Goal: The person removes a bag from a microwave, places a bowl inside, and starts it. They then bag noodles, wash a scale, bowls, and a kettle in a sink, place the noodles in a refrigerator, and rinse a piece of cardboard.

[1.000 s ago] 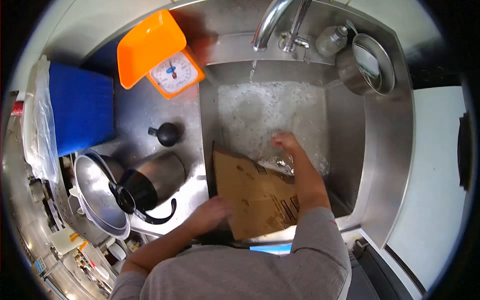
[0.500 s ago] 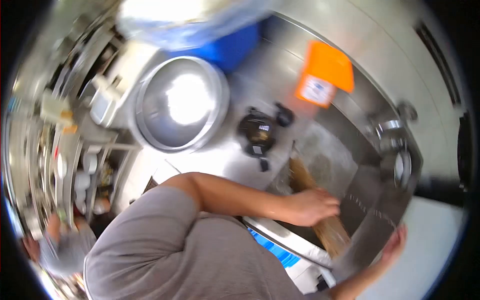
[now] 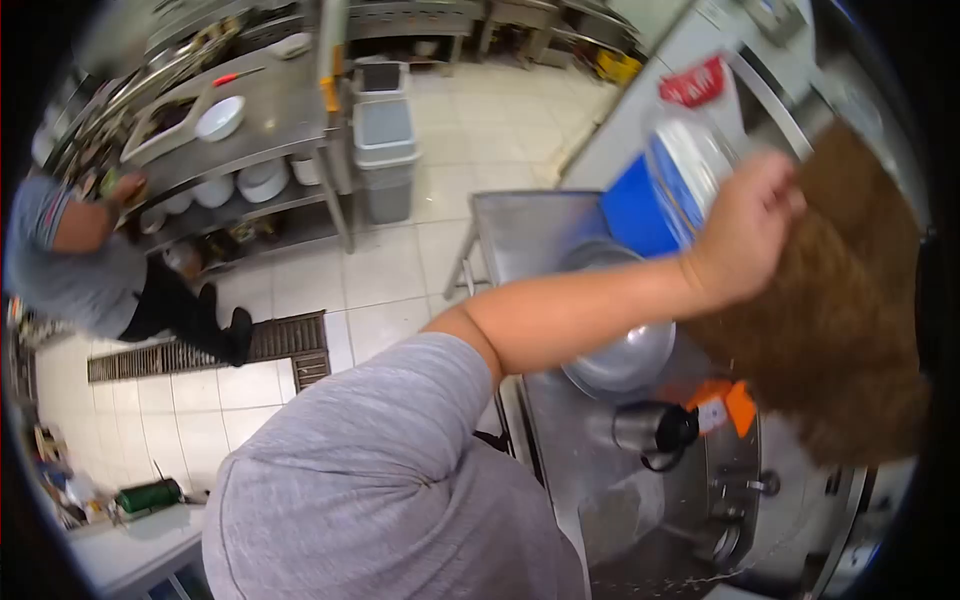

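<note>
My left hand (image 3: pixel 748 228) is raised at the right, its fingers closed on the upper edge of a large brown sheet (image 3: pixel 850 310), sack-like and blurred, which hangs down over the wall side of the counter. Below my forearm, a round steel basin (image 3: pixel 625 360) stands on the steel counter (image 3: pixel 555 425), partly covered by the arm. A steel vacuum jug (image 3: pixel 645 430) with a black top is beside an orange piece (image 3: pixel 740 408) with a white label. Out of sight is my right hand.
Behind the basin is a blue bin (image 3: pixel 635 210) with clear plastic over it, and a red packet (image 3: pixel 692 82) above. A tap (image 3: pixel 765 483) rises at the sink. Across the floor, a person (image 3: pixel 80 255) works at a steel table (image 3: pixel 270 130); grey bins (image 3: pixel 385 150) stand near it.
The brown sheet has come up out of the sink in my left hand and opened out at the right. My right hand has left the view, which has swung toward the room.
</note>
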Action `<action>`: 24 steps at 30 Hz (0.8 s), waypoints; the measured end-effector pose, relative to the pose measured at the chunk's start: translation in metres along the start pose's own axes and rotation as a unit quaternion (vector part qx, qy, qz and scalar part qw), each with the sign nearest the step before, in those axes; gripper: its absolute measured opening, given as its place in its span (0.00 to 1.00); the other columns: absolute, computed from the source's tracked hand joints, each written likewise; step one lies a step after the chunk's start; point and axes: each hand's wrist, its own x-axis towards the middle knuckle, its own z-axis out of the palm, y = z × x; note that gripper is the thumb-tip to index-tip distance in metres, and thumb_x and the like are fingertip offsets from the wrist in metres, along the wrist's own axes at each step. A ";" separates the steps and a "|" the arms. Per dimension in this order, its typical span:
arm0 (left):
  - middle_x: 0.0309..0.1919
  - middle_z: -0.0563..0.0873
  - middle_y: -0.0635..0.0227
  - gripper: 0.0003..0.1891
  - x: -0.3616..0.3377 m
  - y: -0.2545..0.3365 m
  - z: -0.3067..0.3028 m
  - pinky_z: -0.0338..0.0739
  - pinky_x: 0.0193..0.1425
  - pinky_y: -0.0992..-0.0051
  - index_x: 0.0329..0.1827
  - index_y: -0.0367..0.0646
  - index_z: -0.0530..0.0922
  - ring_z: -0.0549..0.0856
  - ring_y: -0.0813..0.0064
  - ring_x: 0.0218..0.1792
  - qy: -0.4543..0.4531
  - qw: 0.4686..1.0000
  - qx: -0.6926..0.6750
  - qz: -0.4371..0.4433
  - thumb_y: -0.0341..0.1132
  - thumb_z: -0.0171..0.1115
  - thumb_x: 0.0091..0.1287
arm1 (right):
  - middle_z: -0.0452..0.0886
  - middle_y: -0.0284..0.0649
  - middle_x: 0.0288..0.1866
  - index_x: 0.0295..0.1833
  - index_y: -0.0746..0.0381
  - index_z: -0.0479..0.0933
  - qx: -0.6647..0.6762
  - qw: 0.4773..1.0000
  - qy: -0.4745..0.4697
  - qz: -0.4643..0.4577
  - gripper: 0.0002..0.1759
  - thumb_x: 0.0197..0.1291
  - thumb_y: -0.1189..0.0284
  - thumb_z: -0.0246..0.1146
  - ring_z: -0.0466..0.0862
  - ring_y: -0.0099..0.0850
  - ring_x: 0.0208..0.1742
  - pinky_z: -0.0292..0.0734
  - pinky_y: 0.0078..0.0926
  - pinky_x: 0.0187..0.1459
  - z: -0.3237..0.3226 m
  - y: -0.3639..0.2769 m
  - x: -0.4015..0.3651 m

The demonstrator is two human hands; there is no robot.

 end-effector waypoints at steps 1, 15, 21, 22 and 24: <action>0.25 0.70 0.55 0.06 0.035 0.017 -0.044 0.68 0.35 0.68 0.31 0.34 0.68 0.72 0.59 0.29 0.049 0.997 -0.013 0.053 0.23 0.57 0.58 | 0.78 0.48 0.46 0.52 0.70 0.75 0.052 0.998 -0.040 -0.019 0.24 0.68 0.58 0.53 0.76 0.37 0.48 0.72 0.32 0.52 0.033 0.001 0.008; 0.33 0.79 0.58 0.10 -0.006 0.247 -0.485 0.76 0.36 0.69 0.39 0.38 0.77 0.80 0.56 0.34 -0.002 0.796 0.601 0.067 0.17 0.55 0.56 | 0.79 0.43 0.37 0.39 0.71 0.75 0.442 0.625 -0.479 0.430 0.08 0.52 0.86 0.59 0.80 0.29 0.36 0.76 0.19 0.39 0.680 -0.107 -0.130; 0.35 0.80 0.55 0.04 -0.135 0.232 -0.601 0.76 0.36 0.62 0.39 0.39 0.78 0.81 0.49 0.35 0.070 0.654 0.734 -0.166 0.25 0.56 0.62 | 0.78 0.41 0.31 0.35 0.70 0.75 0.416 0.563 -0.521 0.487 0.04 0.52 0.85 0.60 0.79 0.29 0.32 0.76 0.20 0.33 0.844 -0.151 -0.247; 0.35 0.80 0.55 0.04 -0.152 0.228 -0.614 0.76 0.36 0.60 0.38 0.39 0.77 0.81 0.48 0.35 0.080 0.627 0.751 -0.192 0.26 0.56 0.63 | 0.78 0.41 0.31 0.34 0.69 0.76 0.423 0.528 -0.552 0.488 0.04 0.51 0.85 0.60 0.79 0.29 0.32 0.76 0.20 0.33 0.874 -0.148 -0.274; 0.35 0.79 0.54 0.04 -0.180 0.220 -0.638 0.75 0.37 0.58 0.38 0.39 0.77 0.80 0.47 0.36 0.089 0.588 0.767 -0.242 0.27 0.55 0.64 | 0.79 0.41 0.31 0.33 0.70 0.76 0.357 0.497 -0.584 0.533 0.03 0.51 0.85 0.61 0.79 0.30 0.31 0.77 0.21 0.31 0.939 -0.150 -0.336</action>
